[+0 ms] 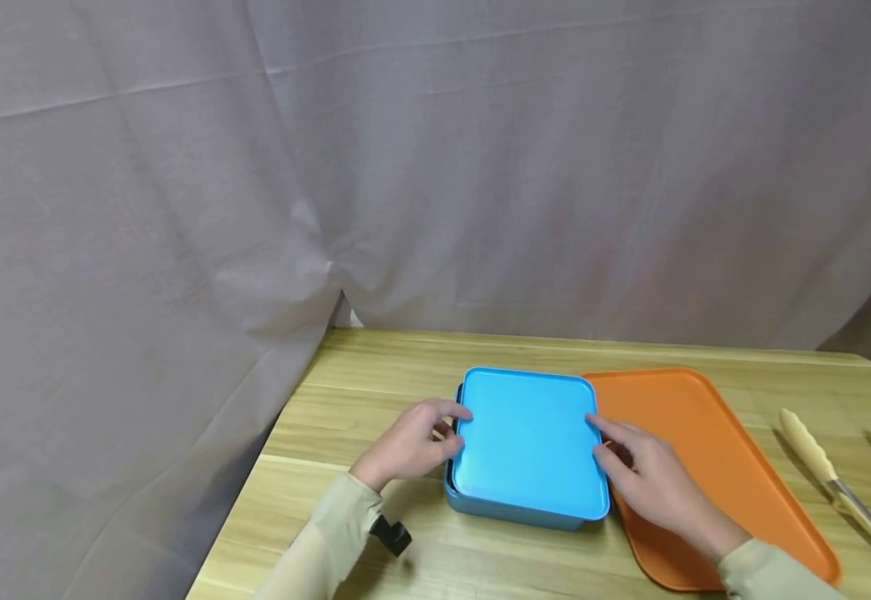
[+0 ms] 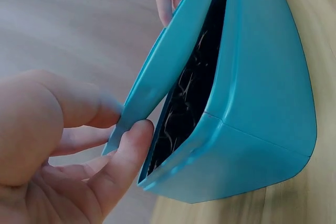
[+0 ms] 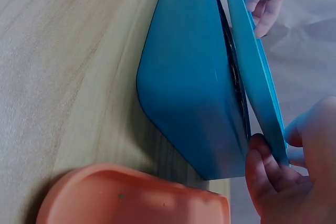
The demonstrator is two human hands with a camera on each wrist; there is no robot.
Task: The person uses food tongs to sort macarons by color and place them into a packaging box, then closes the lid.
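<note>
A flat blue lid (image 1: 533,442) lies slightly askew just over a square blue box (image 1: 513,512). My left hand (image 1: 414,442) pinches the lid's left edge between thumb and fingers. At the opposite edge, my right hand (image 1: 653,479) pinches it in the same way. The left wrist view shows a wedge-shaped gap between the lid and the box rim, with dark, shiny contents (image 2: 184,95) inside. A gap also shows in the right wrist view, where my right fingertips sit under the lid's edge.
An orange tray (image 1: 713,467) lies on the wooden table (image 1: 375,367) right beside the box. Further right are tongs (image 1: 840,492) with cream scalloped ends. A grey curtain (image 1: 480,183) hangs behind the table and down its left side.
</note>
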